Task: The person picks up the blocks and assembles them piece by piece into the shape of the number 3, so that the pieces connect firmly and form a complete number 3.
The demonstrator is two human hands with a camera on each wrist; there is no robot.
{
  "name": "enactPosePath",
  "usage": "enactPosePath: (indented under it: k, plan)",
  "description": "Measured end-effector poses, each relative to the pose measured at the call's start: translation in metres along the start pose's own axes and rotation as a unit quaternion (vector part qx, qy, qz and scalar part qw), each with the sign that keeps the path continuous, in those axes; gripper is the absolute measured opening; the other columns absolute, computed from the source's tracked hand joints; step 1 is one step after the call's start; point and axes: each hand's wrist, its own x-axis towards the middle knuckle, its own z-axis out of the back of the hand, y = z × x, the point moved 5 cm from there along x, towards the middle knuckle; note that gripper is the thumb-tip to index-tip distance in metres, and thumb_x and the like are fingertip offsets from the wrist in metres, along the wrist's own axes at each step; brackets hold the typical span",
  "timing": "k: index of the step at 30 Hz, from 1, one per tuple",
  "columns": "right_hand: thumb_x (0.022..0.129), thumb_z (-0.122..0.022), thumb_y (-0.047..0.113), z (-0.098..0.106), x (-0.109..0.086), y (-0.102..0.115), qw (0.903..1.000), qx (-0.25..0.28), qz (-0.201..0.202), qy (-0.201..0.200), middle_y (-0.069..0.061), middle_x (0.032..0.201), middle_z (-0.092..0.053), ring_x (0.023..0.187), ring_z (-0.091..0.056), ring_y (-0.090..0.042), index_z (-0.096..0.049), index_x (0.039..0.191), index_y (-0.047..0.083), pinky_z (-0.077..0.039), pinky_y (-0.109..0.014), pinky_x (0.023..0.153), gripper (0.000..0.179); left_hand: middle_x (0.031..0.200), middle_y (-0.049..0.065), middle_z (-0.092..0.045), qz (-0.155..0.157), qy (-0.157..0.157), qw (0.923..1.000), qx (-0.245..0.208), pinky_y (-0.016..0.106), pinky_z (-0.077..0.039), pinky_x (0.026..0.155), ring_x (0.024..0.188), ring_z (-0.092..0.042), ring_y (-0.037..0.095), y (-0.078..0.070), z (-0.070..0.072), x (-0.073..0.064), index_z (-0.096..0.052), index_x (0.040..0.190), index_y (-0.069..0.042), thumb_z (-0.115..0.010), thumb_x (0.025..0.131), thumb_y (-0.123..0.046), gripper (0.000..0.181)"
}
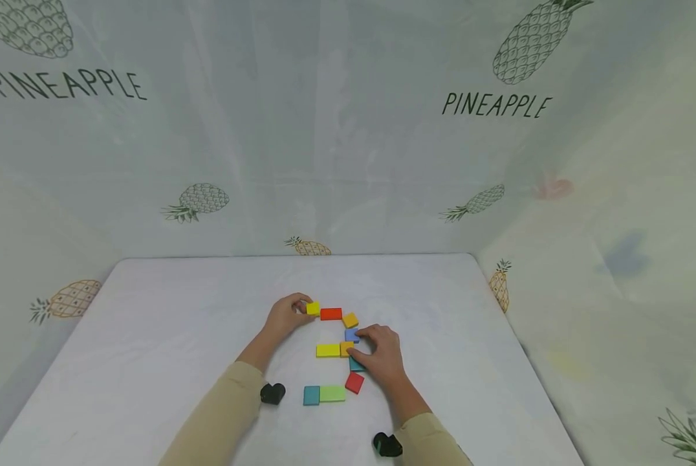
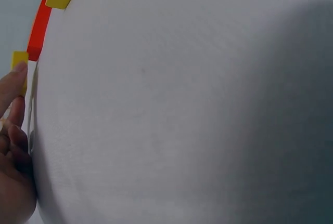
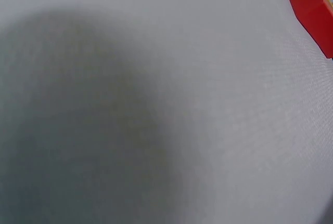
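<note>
Small coloured wooden blocks lie in a figure-3 shape on the white table. My left hand point(image 1: 284, 316) pinches a yellow block point(image 1: 313, 309) at the left end of the top row, beside a long red block point(image 1: 331, 314). My right hand point(image 1: 385, 351) is at the middle right, index fingertip at a blue block point(image 1: 350, 335), thumb at an orange block point(image 1: 345, 349). Whether it grips either is unclear. Under the thumb, a teal block point(image 1: 356, 364) is partly covered. In the left wrist view, finger and thumb hold the yellow block point(image 2: 20, 57); the right wrist view barely shows fingers.
Another orange block point(image 1: 350, 320) sits at the upper right of the shape. A long yellow block point(image 1: 327, 351) adjoins the middle, a red block point(image 1: 354, 382) lies lower, and teal point(image 1: 311, 395) and green point(image 1: 332, 393) blocks form the bottom row. Black heart-shaped pieces point(image 1: 273, 393) are by the sleeves.
</note>
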Motion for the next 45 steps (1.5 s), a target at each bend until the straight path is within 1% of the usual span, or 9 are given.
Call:
enactPosePath:
  k: [2, 9, 16, 28, 35, 45]
  plan:
    - [0.080, -0.077, 0.045, 0.001, 0.000, 0.001, 1.0000, 0.001, 0.002, -0.001, 0.010, 0.104, -0.064, 0.104, -0.050, -0.016, -0.071, 0.109, 0.022, -0.036, -0.047, 0.098, 0.038, 0.084, -0.001, -0.059, -0.003, 0.000, 1.0000, 0.001, 0.031, -0.039, 0.064, 0.074, -0.047, 0.019, 0.000, -0.001, -0.001, -0.068, 0.109, -0.015, -0.083, 0.079, -0.019, 0.034]
    - [0.080, -0.076, 0.048, 0.002, -0.001, 0.000, 1.0000, -0.004, -0.005, 0.006, 0.010, 0.105, -0.064, 0.105, -0.050, -0.016, -0.070, 0.110, 0.022, -0.036, -0.047, 0.098, 0.040, 0.083, -0.003, -0.059, -0.027, -0.002, 0.9996, 0.009, 0.031, -0.038, 0.064, 0.070, -0.045, 0.018, 0.003, -0.007, 0.000, -0.069, 0.107, -0.014, -0.084, 0.077, -0.017, 0.033]
    - [0.080, -0.076, 0.049, 0.002, -0.002, 0.000, 0.9999, 0.002, -0.009, 0.015, 0.009, 0.108, -0.063, 0.106, -0.050, -0.017, -0.069, 0.111, 0.022, -0.035, -0.049, 0.099, 0.042, 0.083, -0.003, -0.057, -0.039, -0.006, 0.9992, 0.013, 0.032, -0.039, 0.066, 0.072, -0.045, 0.018, 0.004, -0.011, -0.003, -0.070, 0.107, -0.014, -0.084, 0.077, -0.013, 0.033]
    - [0.079, -0.077, 0.047, 0.001, -0.003, 0.001, 0.9997, -0.012, -0.017, 0.012, 0.009, 0.108, -0.064, 0.107, -0.050, -0.018, -0.070, 0.111, 0.022, -0.036, -0.047, 0.099, 0.041, 0.082, -0.002, -0.055, -0.043, -0.007, 0.9985, 0.034, 0.031, -0.040, 0.067, 0.073, -0.046, 0.018, 0.002, -0.010, -0.004, -0.070, 0.108, -0.014, -0.084, 0.077, -0.015, 0.034]
    - [0.080, -0.077, 0.046, 0.002, -0.001, 0.003, 0.9999, -0.003, -0.009, 0.003, 0.008, 0.107, -0.064, 0.105, -0.051, -0.018, -0.070, 0.110, 0.021, -0.037, -0.047, 0.098, 0.040, 0.083, -0.002, -0.055, -0.046, -0.009, 0.9983, 0.035, 0.031, -0.041, 0.069, 0.076, -0.046, 0.018, 0.002, -0.008, -0.004, -0.070, 0.108, -0.015, -0.084, 0.078, -0.015, 0.033]
    - [0.080, -0.076, 0.048, 0.003, 0.000, 0.003, 0.9997, -0.001, -0.016, 0.016, 0.007, 0.109, -0.064, 0.108, -0.050, -0.018, -0.069, 0.112, 0.021, -0.036, -0.048, 0.099, 0.043, 0.083, -0.003, -0.054, -0.048, -0.008, 0.9980, 0.041, 0.031, -0.040, 0.068, 0.075, -0.046, 0.017, 0.001, -0.007, -0.003, -0.070, 0.109, -0.015, -0.084, 0.078, -0.017, 0.034]
